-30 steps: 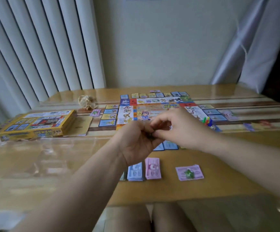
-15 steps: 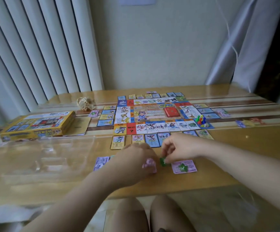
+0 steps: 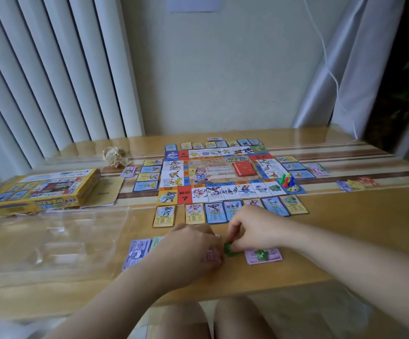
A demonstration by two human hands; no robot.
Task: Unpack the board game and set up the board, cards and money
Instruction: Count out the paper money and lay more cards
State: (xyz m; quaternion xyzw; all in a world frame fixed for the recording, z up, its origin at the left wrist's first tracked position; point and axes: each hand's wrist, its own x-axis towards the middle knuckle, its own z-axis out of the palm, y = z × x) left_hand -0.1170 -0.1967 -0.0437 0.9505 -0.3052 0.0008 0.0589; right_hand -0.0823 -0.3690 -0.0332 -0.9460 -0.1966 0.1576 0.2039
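The game board (image 3: 223, 172) lies unfolded mid-table, ringed by property cards (image 3: 214, 211), with a red card deck (image 3: 244, 168) and coloured pawns (image 3: 286, 180) on it. Near the front edge lie stacks of paper money: a purple stack (image 3: 137, 252), a pink stack (image 3: 210, 256) and a purple note (image 3: 263, 255) with a green piece on it. My right hand (image 3: 252, 231) pinches a small green piece (image 3: 229, 249) just above the table. My left hand (image 3: 186, 250) rests curled over the pink stack; what its fingers hold is hidden.
The yellow game box (image 3: 39, 192) sits at the left with a booklet (image 3: 105, 194) beside it. A clear plastic tray (image 3: 51, 238) lies in front of the box. Crumpled paper (image 3: 115, 156) is behind the board; more money (image 3: 356, 183) at the right.
Both hands came down from above the board to the table's front edge. The right hand now pinches the green piece beside the pink stack, which the left hand covers.
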